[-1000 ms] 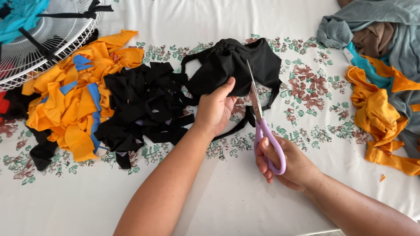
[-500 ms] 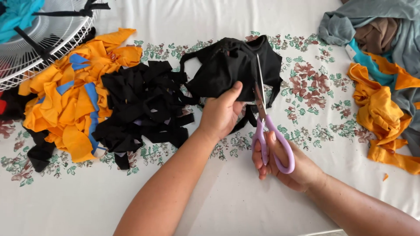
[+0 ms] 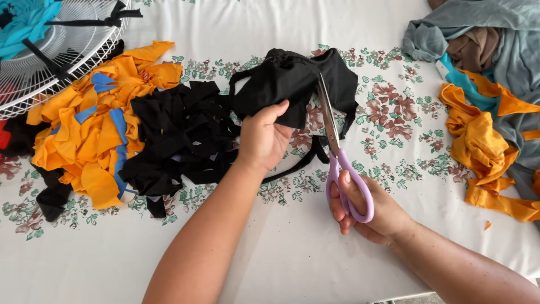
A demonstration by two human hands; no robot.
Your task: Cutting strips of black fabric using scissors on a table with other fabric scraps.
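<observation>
Head view: my left hand [image 3: 263, 138] grips the black garment [image 3: 292, 84] just ahead of it; my right hand [image 3: 365, 208] closes on purple-handled scissors [image 3: 337, 149], blades nearly shut at its right edge. Bare table [image 3: 315, 259] lies between my forearms.

View: one head camera, worn by the person, no second view to share with.
Facing: steeply down and forward over the table [image 3: 292, 264].
Nearness: close; both forearms enter from the bottom edge, the left hand [image 3: 263, 141] and right hand [image 3: 365, 211] near mid-frame.
Reach: fan grille [image 3: 67, 56] cut off top left, cloth pile [image 3: 495, 84] cut off right.
</observation>
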